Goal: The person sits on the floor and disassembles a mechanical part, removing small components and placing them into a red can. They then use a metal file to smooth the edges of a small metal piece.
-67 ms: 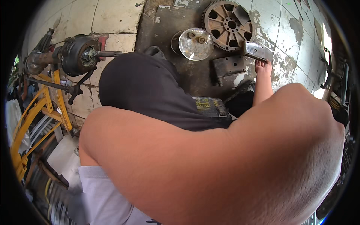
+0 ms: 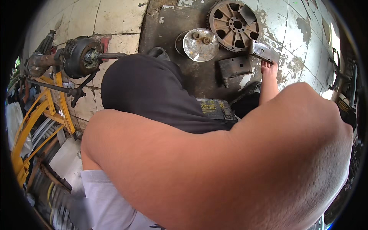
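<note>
Head view, right hand [image 2: 268, 67] touching metal bracket [image 2: 264, 51]

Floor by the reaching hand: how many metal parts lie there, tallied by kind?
Toothed gear wheel: 1
Shiny round dish: 1
Dark metal bracket: 1
Grey metal plate, at the hand: 1
Total: 4

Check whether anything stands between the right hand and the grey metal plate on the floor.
Nothing visible does: the right hand touches the lower edge of the grey metal plate, beside the toothed wheel.
</note>
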Demonstrator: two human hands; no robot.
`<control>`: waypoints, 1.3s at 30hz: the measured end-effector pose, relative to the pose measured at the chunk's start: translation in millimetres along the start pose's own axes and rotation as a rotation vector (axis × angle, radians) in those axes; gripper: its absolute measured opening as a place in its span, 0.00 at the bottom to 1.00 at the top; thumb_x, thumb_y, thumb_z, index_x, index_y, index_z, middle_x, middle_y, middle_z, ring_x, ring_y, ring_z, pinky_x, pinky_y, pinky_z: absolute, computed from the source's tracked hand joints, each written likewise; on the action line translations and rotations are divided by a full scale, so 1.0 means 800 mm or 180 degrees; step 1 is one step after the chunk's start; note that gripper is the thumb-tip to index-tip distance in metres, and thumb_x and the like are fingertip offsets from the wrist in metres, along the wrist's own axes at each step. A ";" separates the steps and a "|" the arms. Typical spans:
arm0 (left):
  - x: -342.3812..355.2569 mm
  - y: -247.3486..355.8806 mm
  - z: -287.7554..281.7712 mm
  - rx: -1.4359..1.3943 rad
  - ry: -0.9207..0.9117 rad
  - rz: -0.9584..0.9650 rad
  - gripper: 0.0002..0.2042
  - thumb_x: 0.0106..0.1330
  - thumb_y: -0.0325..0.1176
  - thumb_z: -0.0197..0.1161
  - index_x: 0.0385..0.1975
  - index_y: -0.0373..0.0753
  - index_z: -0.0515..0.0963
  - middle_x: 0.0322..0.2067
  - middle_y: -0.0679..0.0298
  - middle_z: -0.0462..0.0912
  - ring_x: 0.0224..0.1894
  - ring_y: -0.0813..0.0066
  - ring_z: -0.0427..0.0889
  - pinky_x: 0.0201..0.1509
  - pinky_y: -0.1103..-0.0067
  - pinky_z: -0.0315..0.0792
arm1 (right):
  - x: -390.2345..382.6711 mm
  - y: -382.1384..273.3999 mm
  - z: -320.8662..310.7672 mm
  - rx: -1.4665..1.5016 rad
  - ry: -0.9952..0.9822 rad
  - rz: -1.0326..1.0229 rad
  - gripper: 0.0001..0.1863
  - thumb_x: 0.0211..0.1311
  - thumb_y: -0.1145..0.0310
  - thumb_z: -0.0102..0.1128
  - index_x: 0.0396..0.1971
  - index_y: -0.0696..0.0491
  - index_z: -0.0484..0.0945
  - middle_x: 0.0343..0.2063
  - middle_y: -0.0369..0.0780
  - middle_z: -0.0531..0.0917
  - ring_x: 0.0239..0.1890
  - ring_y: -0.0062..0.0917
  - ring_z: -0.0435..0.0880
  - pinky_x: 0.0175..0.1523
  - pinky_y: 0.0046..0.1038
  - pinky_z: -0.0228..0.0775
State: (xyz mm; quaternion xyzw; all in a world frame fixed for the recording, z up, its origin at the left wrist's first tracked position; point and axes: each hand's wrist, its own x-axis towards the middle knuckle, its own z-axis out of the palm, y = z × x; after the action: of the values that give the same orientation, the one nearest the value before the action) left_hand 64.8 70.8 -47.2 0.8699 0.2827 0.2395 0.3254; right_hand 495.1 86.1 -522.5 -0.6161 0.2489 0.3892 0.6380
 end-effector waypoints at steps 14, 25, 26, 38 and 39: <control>0.033 0.004 0.015 -0.0169 -0.0354 0.0056 0.08 0.56 0.36 0.68 0.28 0.40 0.89 0.24 0.55 0.86 0.28 0.60 0.90 0.31 0.68 0.82 | -0.029 0.099 -0.088 -0.2281 0.0283 -0.1183 0.20 0.75 0.55 0.61 0.56 0.54 0.81 0.50 0.45 0.85 0.52 0.40 0.83 0.62 0.44 0.75; 0.054 -0.001 0.026 -0.0006 -0.0327 0.0082 0.08 0.53 0.36 0.68 0.24 0.40 0.89 0.23 0.56 0.85 0.26 0.61 0.89 0.29 0.69 0.80 | -0.226 0.104 -0.134 -0.3942 -0.1680 -0.2837 0.20 0.68 0.56 0.64 0.51 0.56 0.83 0.45 0.47 0.86 0.48 0.41 0.85 0.58 0.43 0.77; 0.055 -0.003 0.027 -0.0009 -0.0355 0.0133 0.08 0.53 0.36 0.68 0.24 0.40 0.89 0.22 0.56 0.85 0.26 0.61 0.89 0.29 0.69 0.80 | -0.236 0.100 -0.139 -0.3988 -0.1725 -0.2804 0.20 0.68 0.56 0.64 0.50 0.56 0.83 0.44 0.47 0.86 0.48 0.41 0.85 0.58 0.43 0.77; 0.061 0.003 -0.003 0.0226 -0.0331 -0.0130 0.08 0.51 0.36 0.68 0.23 0.39 0.89 0.23 0.55 0.86 0.26 0.60 0.89 0.30 0.69 0.80 | -0.363 -0.031 -0.028 -0.5241 -0.3362 -0.2975 0.20 0.61 0.57 0.68 0.45 0.58 0.84 0.39 0.49 0.88 0.44 0.43 0.87 0.54 0.43 0.79; 0.062 0.006 -0.004 0.0296 -0.0438 -0.0183 0.08 0.51 0.35 0.68 0.24 0.39 0.90 0.23 0.54 0.87 0.27 0.60 0.90 0.32 0.68 0.81 | -0.369 -0.038 -0.009 -0.5421 -0.3582 -0.3007 0.20 0.61 0.57 0.68 0.45 0.58 0.85 0.39 0.49 0.88 0.44 0.43 0.87 0.53 0.43 0.79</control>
State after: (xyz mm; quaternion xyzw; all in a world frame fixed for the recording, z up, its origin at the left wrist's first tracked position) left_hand 100.3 101.4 -29.8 0.8900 0.2954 0.1563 0.3101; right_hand 351.8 24.9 -270.1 -0.6202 -0.6798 0.3743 0.1143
